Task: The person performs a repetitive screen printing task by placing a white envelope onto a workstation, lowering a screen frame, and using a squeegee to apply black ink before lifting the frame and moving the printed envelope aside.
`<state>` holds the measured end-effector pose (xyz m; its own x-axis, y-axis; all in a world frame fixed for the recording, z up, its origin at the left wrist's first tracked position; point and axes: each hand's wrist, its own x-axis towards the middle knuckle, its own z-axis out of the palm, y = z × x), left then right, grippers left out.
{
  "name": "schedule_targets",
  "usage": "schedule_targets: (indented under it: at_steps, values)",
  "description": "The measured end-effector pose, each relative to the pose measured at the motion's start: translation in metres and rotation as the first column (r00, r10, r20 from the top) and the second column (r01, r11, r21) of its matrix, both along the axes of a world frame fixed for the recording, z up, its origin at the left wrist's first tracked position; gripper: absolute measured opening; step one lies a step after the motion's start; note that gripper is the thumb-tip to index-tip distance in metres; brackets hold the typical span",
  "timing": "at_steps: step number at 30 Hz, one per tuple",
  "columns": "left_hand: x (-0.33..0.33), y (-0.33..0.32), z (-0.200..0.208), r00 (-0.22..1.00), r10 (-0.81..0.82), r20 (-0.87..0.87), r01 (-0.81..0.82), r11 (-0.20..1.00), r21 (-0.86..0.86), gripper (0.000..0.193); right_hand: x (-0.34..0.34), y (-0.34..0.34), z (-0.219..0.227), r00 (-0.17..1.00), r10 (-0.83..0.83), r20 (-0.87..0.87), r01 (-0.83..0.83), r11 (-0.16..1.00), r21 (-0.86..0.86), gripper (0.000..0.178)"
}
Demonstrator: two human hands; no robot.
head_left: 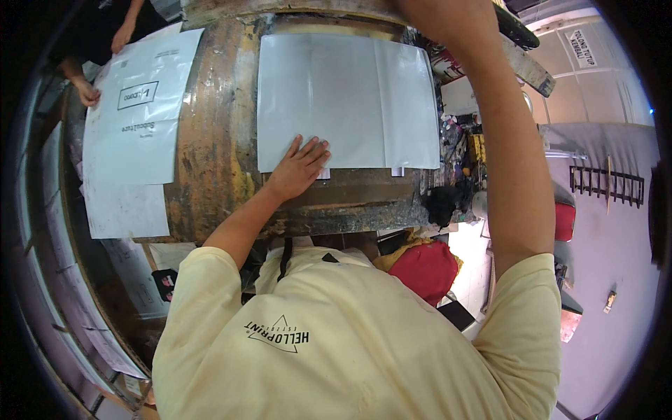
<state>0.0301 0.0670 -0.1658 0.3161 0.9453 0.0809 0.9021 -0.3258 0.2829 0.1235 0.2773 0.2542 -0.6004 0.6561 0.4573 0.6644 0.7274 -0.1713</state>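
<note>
A smooth white plastic sheet (336, 98) lies flat on the paint-stained wooden table (217, 133), with an upright crease in its right part. My left hand (303, 166) rests palm down near the sheet's lower left edge, fingers stretched out and holding nothing. Small white tabs show under the lower edge. My right arm reaches far forward past the sheet's right side. Of my right hand (451, 17) only the part by the wrist shows at the top edge; its fingers are out of the picture.
At the left, a co-worker's hands (89, 93) touch a white plastic sheet with black print (150, 70), lying over another white sheet (129, 213). Racks of sheets (70, 259) stand lower left. Dark stained clutter (448, 203) sits at the table's right end. A red-covered stool (423, 273) is below.
</note>
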Motion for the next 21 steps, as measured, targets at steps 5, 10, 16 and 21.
schedule_targets:
  at_steps: [5, 10, 16, 21]
  values:
    - [0.002, 0.008, 0.090, 0.851, 0.340, 0.401, -0.403, 0.912, 0.081, 0.063, 0.009, 0.007, -0.007, 0.999, 0.051, 0.006, -0.051, 0.999, -0.009, 0.043]
    - [-0.071, 0.006, 0.244, -0.003, 0.375, 0.927, -0.450, 0.827, -0.336, 0.080, 0.046, -0.017, -0.086, 0.993, 0.078, 0.085, -0.095, 0.971, 0.222, 0.052]
    - [-0.053, -0.065, 0.131, 0.262, 0.713, 0.650, -0.653, 0.627, -0.425, 0.087, 0.098, -0.065, -0.197, 0.870, 0.348, 0.350, -0.262, 0.927, -0.269, 0.037]
    - [-0.036, -0.080, 0.048, 0.562, 0.792, 0.239, -0.775, 0.605, -0.183, 0.106, 0.119, -0.108, -0.308, 0.909, 0.332, 0.251, -0.185, 0.862, -0.471, 0.038]
